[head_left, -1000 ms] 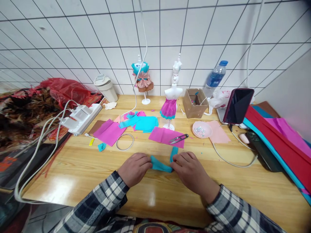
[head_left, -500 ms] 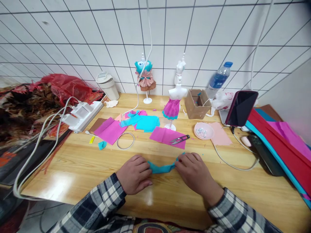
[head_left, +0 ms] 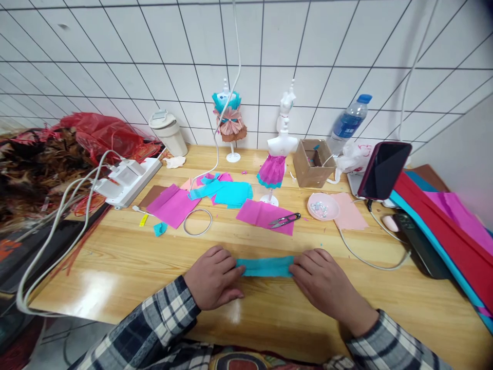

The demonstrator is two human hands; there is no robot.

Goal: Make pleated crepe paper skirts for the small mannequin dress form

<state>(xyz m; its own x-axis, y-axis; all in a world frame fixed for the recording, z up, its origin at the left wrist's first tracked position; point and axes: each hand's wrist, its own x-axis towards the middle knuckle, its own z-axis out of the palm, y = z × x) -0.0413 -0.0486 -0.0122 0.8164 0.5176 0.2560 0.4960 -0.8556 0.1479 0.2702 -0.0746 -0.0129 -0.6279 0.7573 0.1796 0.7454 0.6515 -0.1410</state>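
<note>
A blue strip [head_left: 265,266] is stretched flat between my hands, low over the wooden table. My left hand [head_left: 215,277] is closed on its left end, and my right hand [head_left: 321,280] grips the right end. Beyond the strip, a magenta piece [head_left: 254,214] has small black-handled snips [head_left: 284,221] lying on it. A white mannequin [head_left: 283,144] stands behind, wearing a magenta skirt [head_left: 271,171] with a blue hem. More blue pieces [head_left: 233,194] and another magenta piece [head_left: 173,205] lie further left.
A pink bowl of small beads [head_left: 323,207] sits right of the snips, near a cardboard box [head_left: 314,163] and a phone [head_left: 386,170]. At the left are a power strip [head_left: 133,181] with cables and a lidded cup [head_left: 168,132]. A dressed mannequin [head_left: 230,121] stands behind.
The blue strip, bent and twisted before, is now straight and flat. My right hand has moved right and slightly down; my left hand has barely moved.
</note>
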